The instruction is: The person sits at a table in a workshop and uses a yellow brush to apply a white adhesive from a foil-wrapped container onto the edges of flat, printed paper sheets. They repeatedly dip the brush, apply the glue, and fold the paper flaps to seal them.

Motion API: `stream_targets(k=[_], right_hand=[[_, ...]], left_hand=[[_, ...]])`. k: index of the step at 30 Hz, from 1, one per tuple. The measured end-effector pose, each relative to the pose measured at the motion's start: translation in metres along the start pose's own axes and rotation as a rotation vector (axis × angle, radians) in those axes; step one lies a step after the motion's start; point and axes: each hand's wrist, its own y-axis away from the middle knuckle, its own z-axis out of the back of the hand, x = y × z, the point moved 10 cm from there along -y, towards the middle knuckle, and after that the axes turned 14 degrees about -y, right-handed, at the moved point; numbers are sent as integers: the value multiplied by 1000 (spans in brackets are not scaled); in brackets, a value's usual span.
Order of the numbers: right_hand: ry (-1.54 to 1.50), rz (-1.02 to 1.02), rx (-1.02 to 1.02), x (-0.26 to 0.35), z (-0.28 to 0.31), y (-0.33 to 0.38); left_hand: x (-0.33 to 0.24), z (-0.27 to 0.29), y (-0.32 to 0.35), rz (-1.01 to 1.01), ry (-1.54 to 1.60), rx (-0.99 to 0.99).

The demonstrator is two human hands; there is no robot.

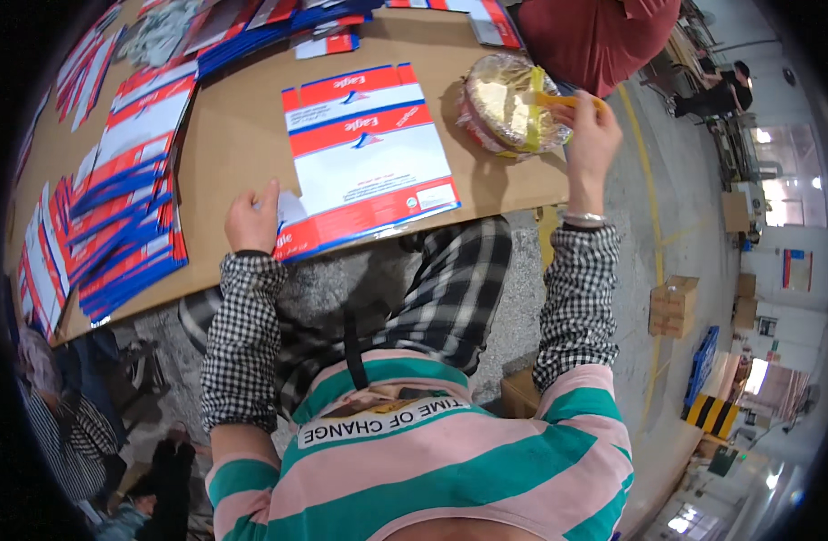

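we have one flat printed carton (371,149) in red, white and blue lying on the brown table (229,135), its lower edge close along the table's front edge. our left hand (253,219) is at the carton's lower left corner, fingers curled and thumb raised; we cannot tell whether it pinches the cardboard or only rests against it. our right hand (594,135) is closed around the handle of a yellow tool (549,98), with the tool's far end over a wrapped bowl (473,124). we see pale paste (492,97) in that bowl and a yellow strip (534,122) across it; the bowl stands just right of the carton, apart from it. to our left, overlapping folded cartons (134,230) lie in a heap, and beyond the bowl is a person in dark red (603,41)
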Motion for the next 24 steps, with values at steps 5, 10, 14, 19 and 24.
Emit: stream_targets(k=[5,10,14,19,24], right_hand=[[459,49,162,-50,-34,-23],[617,-31,294,-88,-67,-27],[392,-222,264,-85,-62,-32],[209,-261,239,-67,-40,-38],[99,-329,289,-47,-42,-24]], left_hand=[[8,-10,-3,47,13,83],[14,-10,-2,51,90,49],[10,-2,-1,38,82,24],[16,-10,-3,69,104,65],[28,-20,-5,117,154,89]])
